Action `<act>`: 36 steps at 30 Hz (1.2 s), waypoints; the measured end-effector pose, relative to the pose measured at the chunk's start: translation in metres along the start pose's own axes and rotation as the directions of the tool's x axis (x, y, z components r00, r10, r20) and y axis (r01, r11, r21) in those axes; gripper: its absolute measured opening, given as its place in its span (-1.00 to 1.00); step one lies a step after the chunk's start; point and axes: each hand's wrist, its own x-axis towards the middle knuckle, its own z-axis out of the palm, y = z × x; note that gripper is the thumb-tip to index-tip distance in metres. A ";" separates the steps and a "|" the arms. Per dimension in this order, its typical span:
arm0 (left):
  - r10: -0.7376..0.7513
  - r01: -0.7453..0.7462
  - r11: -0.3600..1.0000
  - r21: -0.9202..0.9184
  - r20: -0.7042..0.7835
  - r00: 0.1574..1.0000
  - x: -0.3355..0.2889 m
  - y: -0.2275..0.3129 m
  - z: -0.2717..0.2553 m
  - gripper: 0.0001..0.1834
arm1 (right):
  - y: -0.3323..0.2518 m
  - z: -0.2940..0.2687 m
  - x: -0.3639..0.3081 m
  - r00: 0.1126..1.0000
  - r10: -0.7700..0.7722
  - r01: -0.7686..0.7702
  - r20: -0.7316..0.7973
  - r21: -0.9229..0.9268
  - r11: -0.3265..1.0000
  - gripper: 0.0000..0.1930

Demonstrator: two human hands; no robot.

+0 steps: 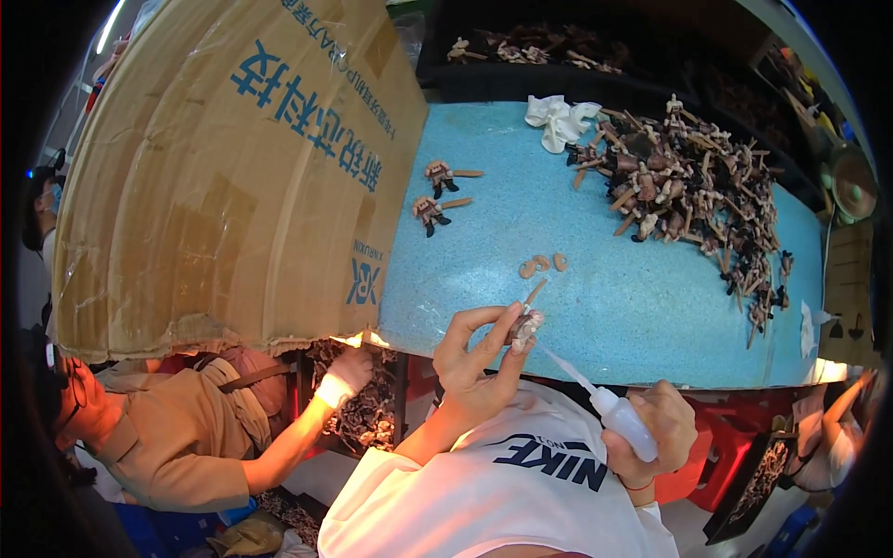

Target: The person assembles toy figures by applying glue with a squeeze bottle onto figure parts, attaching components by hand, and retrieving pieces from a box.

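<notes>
My left hand (476,361) pinches a small painted figurine (526,329) above the front part of the blue tabletop (484,321). A thin tan stick-like part (536,292) juts up from the figurine. My right hand (668,426) is wrapped round a small translucent squeeze bottle (627,428), tilted so that its long thin nozzle points up and left. The nozzle's tip is close to the figurine; whether they touch I cannot tell. Just beyond my left hand lie small curved tan pieces (528,270). Two figurines (437,179) with tan sticks rest farther left.
A tall cardboard box (214,195) walls off the table's left side. Many figurines are heaped in a pile (670,177) at the right, beside a crumpled white tissue (560,121). Dark bins (558,48) stand behind. At lower left, a co-worker's hand (348,374) is over a parts tray (372,423).
</notes>
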 end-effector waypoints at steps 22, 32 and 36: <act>-0.014 0.016 0.996 -0.088 0.016 1.000 -0.008 -0.002 0.003 -0.60 | 0.000 -0.002 -0.004 0.999 -0.035 0.034 -0.006 -0.021 0.999 -0.60; -0.026 0.021 0.993 -0.120 -0.037 0.999 -0.010 -0.003 0.007 -0.58 | 0.002 -0.002 -0.005 0.998 -0.045 0.045 -0.051 -0.003 0.999 -0.60; -0.024 0.020 0.993 -0.117 -0.033 0.999 -0.010 -0.004 0.007 -0.58 | 0.001 -0.002 -0.005 0.999 -0.045 0.045 -0.031 -0.009 0.999 -0.60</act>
